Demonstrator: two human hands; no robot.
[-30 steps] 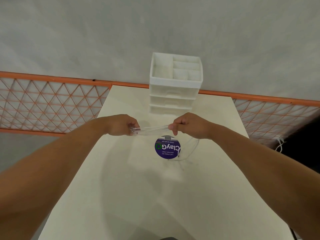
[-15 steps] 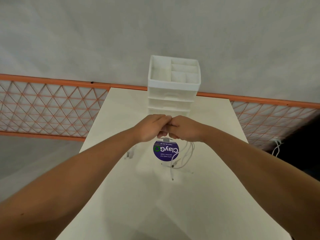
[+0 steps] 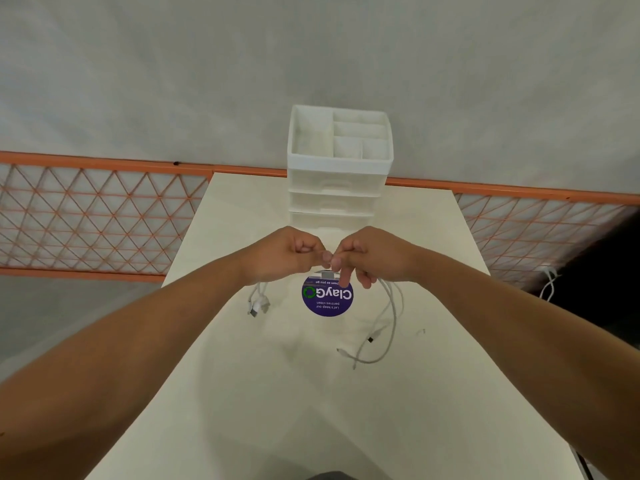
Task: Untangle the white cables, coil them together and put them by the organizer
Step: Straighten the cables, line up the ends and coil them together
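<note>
Both hands are meeting knuckle to knuckle above the counter (image 3: 311, 393). The left hand (image 3: 287, 252) is curling shut on one bunch of the white cables (image 3: 389, 317), whose plug ends (image 3: 258, 303) are dangling just below it; the right hand (image 3: 367, 254) is pinching the same bundle, with long loose loops hanging beneath it and trailing onto the counter toward the person. Fingertips are touching between the hands, so the exact pinch point is hidden. The cables look thin, light and limp, sagging under their own weight and holding no shape; they are likely slick enough to slide through a loose pinch. Best hold, by my judgement, is on the cord close behind the plugs, then running the slack through closed fingers to form loops. Pulling hard on a snag could tighten it or stress the connectors. A round purple sticker (image 3: 327, 297) is lying on the counter directly under the hands. The white organizer (image 3: 337, 188) is standing just beyond them, at the counter's far edge.
</note>
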